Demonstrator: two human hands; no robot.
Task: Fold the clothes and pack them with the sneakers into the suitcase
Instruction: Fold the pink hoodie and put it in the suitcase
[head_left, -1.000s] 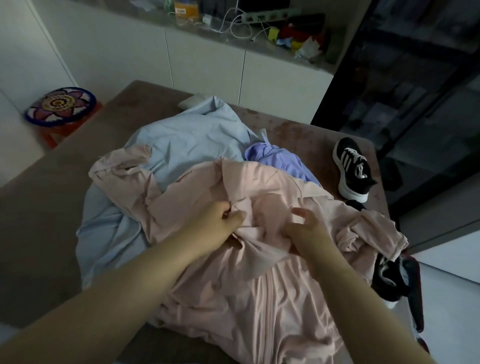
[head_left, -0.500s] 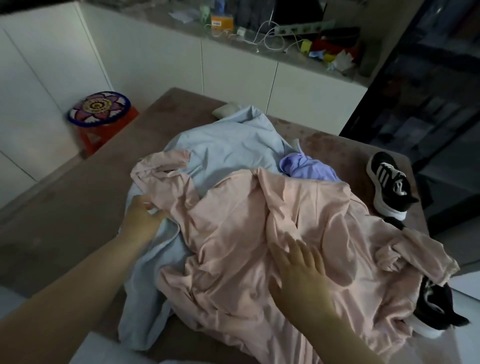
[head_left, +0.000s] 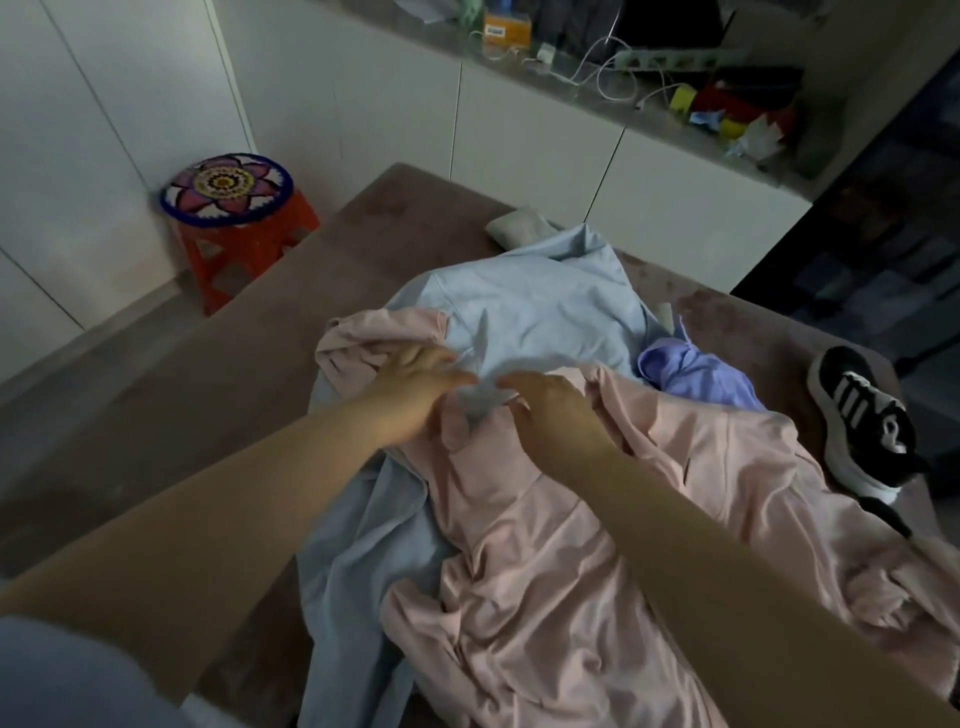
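Brown table (head_left: 234, 389): three garments (head_left: 545, 545), two hands (head_left: 415, 387), one clear sneaker (head_left: 860, 415).

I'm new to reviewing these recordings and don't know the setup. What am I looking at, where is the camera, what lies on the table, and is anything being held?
There is no machine here: a person works with two bare hands. The picture comes from a camera worn on the head, looking forward and down, so the forearms reach in from the bottom. On the brown table lies a loose pile: a pink garment on top, a light blue garment under it, and a crumpled purple garment behind. A black-and-white sneaker sits to the right. No suitcase shows. The left hand and right hand meet where pink and blue cloth touch; blur hides whether either grips it.
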